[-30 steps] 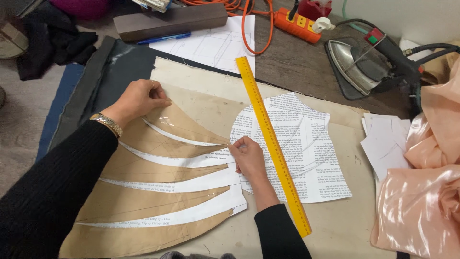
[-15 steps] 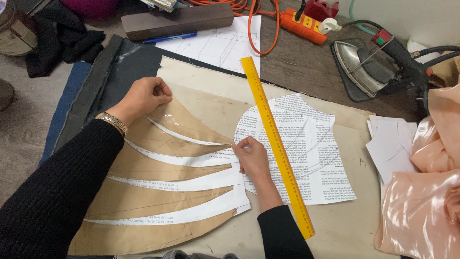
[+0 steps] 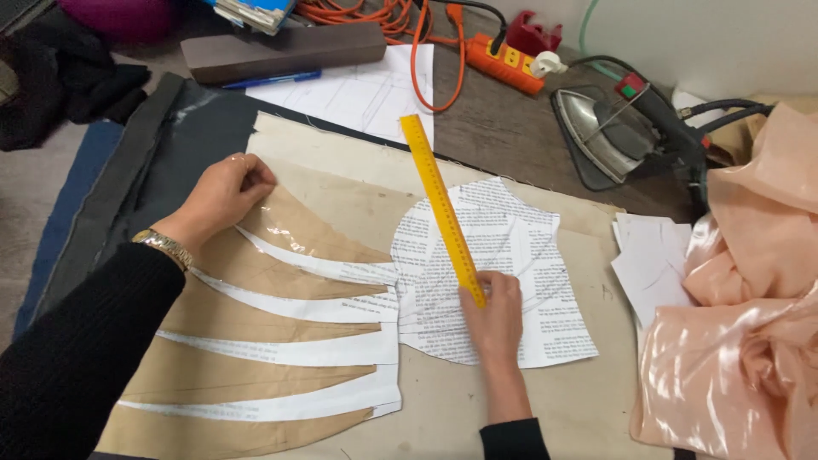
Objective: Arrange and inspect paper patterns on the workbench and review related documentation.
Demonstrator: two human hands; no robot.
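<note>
Your right hand (image 3: 494,319) held the lower end of the yellow ruler (image 3: 441,207), fingers closed around it, so its edge lay slantwise across the printed paper piece (image 3: 511,281) and ran up toward 12 o'clock. Your left hand (image 3: 223,194) rested at 10 o'clock from the ruler, fingers curled and pressing the top corner of the brown pattern (image 3: 256,358). I judged that was to keep the slashed, fanned strips from shifting.

The brown pattern was stiff kraft paper, cut into curved wedges with white paper strips showing between them and a glossy patch near your fingers. The printed piece was thin and flat, with a rounded top. At 3 o'clock lay a heap of shiny peach satin (image 3: 750,324), soft and crumpled. At 1 o'clock an iron (image 3: 609,128) rested on its side.
</note>
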